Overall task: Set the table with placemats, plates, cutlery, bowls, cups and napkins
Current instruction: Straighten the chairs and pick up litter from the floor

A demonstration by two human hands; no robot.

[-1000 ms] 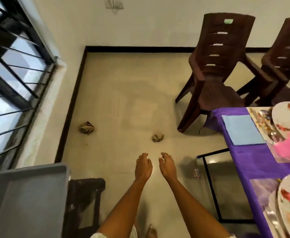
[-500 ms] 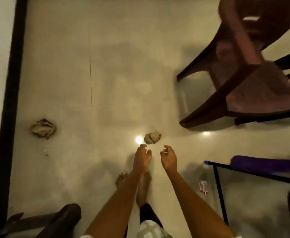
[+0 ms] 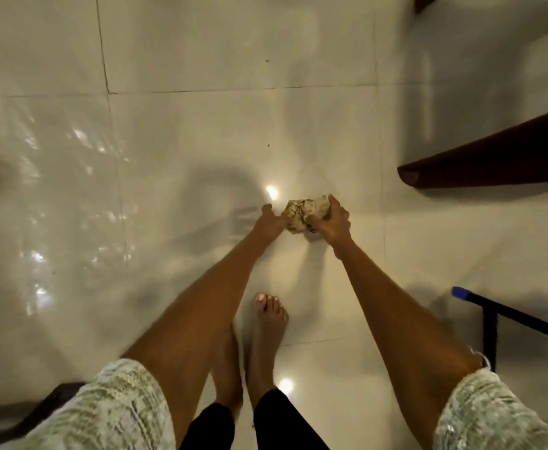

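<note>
Down on the glossy tile floor (image 3: 201,125), near the middle of the view, one crumpled wad of paper (image 3: 303,212) lies between two hands. At its 3 o'clock side the right hand (image 3: 332,222) curls its fingers over it, grasping it; at its 9 o'clock side the left hand (image 3: 271,220) touches it with fingers extended, released. Two bare feet (image 3: 266,336) stand at 6 o'clock. One dark chair leg (image 3: 487,164) shows at 2 o'clock, one black table frame (image 3: 509,316) at 4 o'clock.
</note>
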